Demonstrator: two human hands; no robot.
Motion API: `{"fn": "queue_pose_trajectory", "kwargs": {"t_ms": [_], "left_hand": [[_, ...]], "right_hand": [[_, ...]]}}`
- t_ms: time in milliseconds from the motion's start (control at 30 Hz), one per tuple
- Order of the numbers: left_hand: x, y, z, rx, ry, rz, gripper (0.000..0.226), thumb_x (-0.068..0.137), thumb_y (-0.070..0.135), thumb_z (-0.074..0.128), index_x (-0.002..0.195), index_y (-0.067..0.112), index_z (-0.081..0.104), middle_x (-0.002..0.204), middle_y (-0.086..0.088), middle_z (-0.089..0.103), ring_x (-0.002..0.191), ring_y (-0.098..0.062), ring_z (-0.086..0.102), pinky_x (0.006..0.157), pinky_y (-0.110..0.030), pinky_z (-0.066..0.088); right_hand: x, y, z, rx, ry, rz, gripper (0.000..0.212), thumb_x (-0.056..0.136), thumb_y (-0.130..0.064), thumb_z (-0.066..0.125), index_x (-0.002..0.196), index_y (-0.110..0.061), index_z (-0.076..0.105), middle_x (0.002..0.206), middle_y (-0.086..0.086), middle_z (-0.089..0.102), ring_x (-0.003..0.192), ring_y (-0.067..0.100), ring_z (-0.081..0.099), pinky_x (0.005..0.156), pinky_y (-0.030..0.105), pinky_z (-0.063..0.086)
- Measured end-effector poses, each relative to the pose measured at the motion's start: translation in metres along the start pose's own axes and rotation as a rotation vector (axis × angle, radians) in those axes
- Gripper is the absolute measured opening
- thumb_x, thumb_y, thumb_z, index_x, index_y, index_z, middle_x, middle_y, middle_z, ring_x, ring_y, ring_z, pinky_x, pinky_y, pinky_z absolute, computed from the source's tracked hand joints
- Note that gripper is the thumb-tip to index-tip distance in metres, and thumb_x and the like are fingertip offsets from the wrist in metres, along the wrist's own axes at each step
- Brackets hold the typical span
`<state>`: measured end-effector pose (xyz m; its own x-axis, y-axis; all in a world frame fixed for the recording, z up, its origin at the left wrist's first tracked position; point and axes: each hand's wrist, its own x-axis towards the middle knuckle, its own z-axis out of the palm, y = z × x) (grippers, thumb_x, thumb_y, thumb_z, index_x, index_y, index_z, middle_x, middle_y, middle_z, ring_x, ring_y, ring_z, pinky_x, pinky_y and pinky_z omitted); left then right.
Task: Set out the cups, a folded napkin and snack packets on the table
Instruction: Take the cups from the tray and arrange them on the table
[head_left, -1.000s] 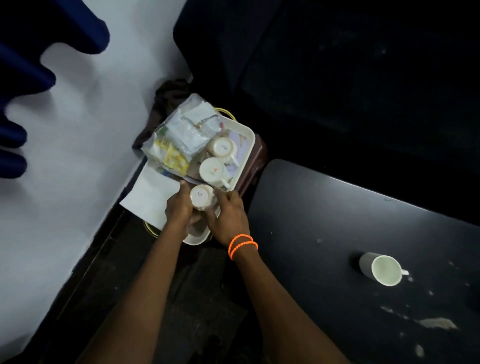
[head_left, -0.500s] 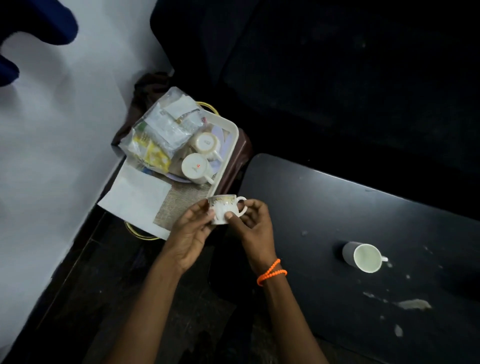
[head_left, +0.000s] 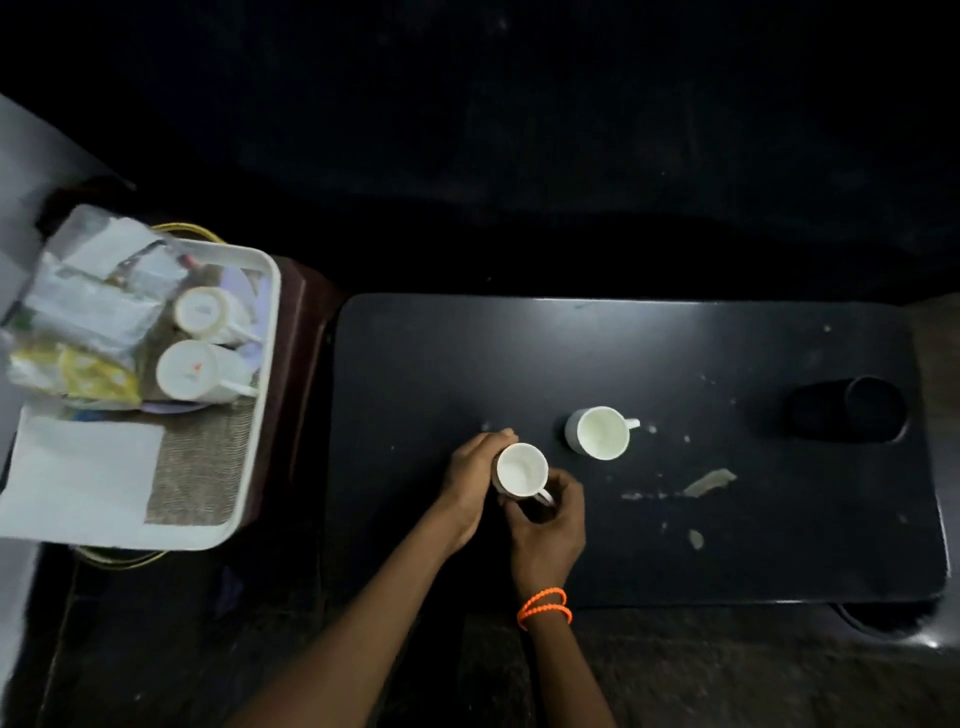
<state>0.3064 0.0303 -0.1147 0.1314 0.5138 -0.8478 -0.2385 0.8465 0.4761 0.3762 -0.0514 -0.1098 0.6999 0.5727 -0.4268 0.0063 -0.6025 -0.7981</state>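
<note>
Both hands hold a white cup (head_left: 521, 468) upright, mouth up, over the dark table (head_left: 675, 353). My left hand (head_left: 475, 475) wraps its left side; my right hand (head_left: 548, 525) grips the handle from below. A second white cup (head_left: 600, 433) stands upright on the table just to the right. On the left, a white tray (head_left: 260, 395) carries two upturned cups (head_left: 195, 369) (head_left: 203, 310), a clear bag of snack packets (head_left: 88, 312) and a white napkin (head_left: 83, 473). I cannot tell whether the held cup touches the table.
A dark cup holder recess (head_left: 852, 410) sits at the table's right end. Pale stains and crumbs (head_left: 709, 483) mark the table to the right of the cups. The tray rests on a brown stool (head_left: 298, 364) beside a white wall.
The cup has been lifted off the tray, turned mouth up and carried right over the table, next to the first cup. The view has swung right with it.
</note>
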Motion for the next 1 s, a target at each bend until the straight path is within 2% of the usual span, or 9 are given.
{"fn": "queue_pose_trajectory", "kwargs": {"t_ms": [67,167,367,533,633,733,800,900,1000], "left_hand": [[0.005,-0.008,0.016,0.054,-0.001,-0.002,0.010,0.091,0.027,0.072,0.085,0.021,0.078,0.082,0.008,0.071,0.085,-0.014,0.065,0.080,-0.030,0.049],[0.009,-0.013,0.034,0.109,0.049,0.031,0.016,0.094,0.026,0.071,0.101,0.015,0.081,0.087,0.013,0.077,0.087,-0.007,0.068,0.081,-0.024,0.052],[0.005,-0.020,0.054,0.118,-0.004,0.052,0.037,0.085,0.040,0.070,0.101,0.009,0.080,0.093,0.002,0.077,0.091,-0.014,0.068,0.087,-0.033,0.051],[0.002,-0.025,0.053,0.116,-0.052,0.075,0.039,0.072,0.049,0.071,0.097,0.021,0.082,0.105,0.001,0.078,0.104,-0.015,0.070,0.101,-0.038,0.051],[-0.009,-0.013,0.040,0.061,-0.005,0.103,0.044,0.072,0.046,0.069,0.107,0.021,0.079,0.120,0.002,0.077,0.118,-0.010,0.068,0.102,-0.025,0.048],[-0.020,0.017,0.005,-0.006,0.054,0.172,0.020,0.097,0.023,0.059,0.109,0.019,0.073,0.123,-0.001,0.073,0.122,-0.010,0.063,0.110,-0.027,0.043],[-0.027,0.047,-0.035,-0.031,0.140,0.287,0.018,0.098,0.018,0.056,0.107,0.017,0.072,0.117,-0.002,0.073,0.116,-0.013,0.066,0.107,-0.033,0.051],[-0.041,0.099,-0.100,0.047,0.476,0.508,0.024,0.084,0.030,0.059,0.102,0.022,0.074,0.105,0.001,0.075,0.095,-0.008,0.069,0.075,-0.027,0.055],[-0.053,0.140,-0.156,0.055,0.910,0.605,0.029,0.088,0.041,0.058,0.104,0.022,0.073,0.109,-0.006,0.076,0.101,-0.022,0.070,0.083,-0.038,0.053]], "right_hand": [[0.007,0.005,-0.005,-0.009,0.067,0.025,0.057,0.065,-0.003,0.087,0.107,-0.031,0.060,0.103,-0.010,0.069,0.097,0.012,0.068,0.089,0.041,0.057],[0.016,0.009,-0.008,-0.016,0.108,0.048,0.056,0.066,-0.001,0.084,0.106,-0.031,0.058,0.102,-0.011,0.068,0.097,0.012,0.066,0.089,0.042,0.056],[0.036,0.022,-0.017,-0.060,0.144,0.040,0.056,0.066,0.000,0.081,0.109,-0.027,0.058,0.107,-0.007,0.065,0.102,0.016,0.064,0.091,0.043,0.055],[0.036,0.031,-0.020,-0.072,0.186,0.092,0.078,0.063,-0.002,0.088,0.132,-0.015,0.054,0.128,0.003,0.055,0.115,0.019,0.060,0.100,0.035,0.052],[0.024,0.028,-0.012,-0.065,0.244,0.202,0.088,0.065,-0.002,0.090,0.142,-0.003,0.046,0.136,0.015,0.046,0.122,0.029,0.056,0.104,0.044,0.051],[0.004,0.026,0.007,-0.100,0.194,0.270,0.071,0.071,-0.010,0.089,0.131,0.002,0.053,0.122,0.021,0.054,0.110,0.034,0.059,0.095,0.045,0.052],[-0.011,0.019,0.027,-0.096,0.051,0.258,0.057,0.075,-0.012,0.086,0.123,0.000,0.058,0.109,0.019,0.061,0.101,0.035,0.064,0.091,0.044,0.053],[-0.033,-0.005,0.067,-0.101,-0.198,0.117,0.042,0.078,-0.014,0.083,0.116,-0.010,0.064,0.099,0.012,0.066,0.092,0.028,0.067,0.085,0.042,0.057],[-0.050,-0.040,0.116,-0.139,-0.474,-0.086,0.034,0.079,-0.027,0.078,0.110,-0.016,0.067,0.089,0.004,0.068,0.082,0.020,0.068,0.081,0.041,0.058]]}}
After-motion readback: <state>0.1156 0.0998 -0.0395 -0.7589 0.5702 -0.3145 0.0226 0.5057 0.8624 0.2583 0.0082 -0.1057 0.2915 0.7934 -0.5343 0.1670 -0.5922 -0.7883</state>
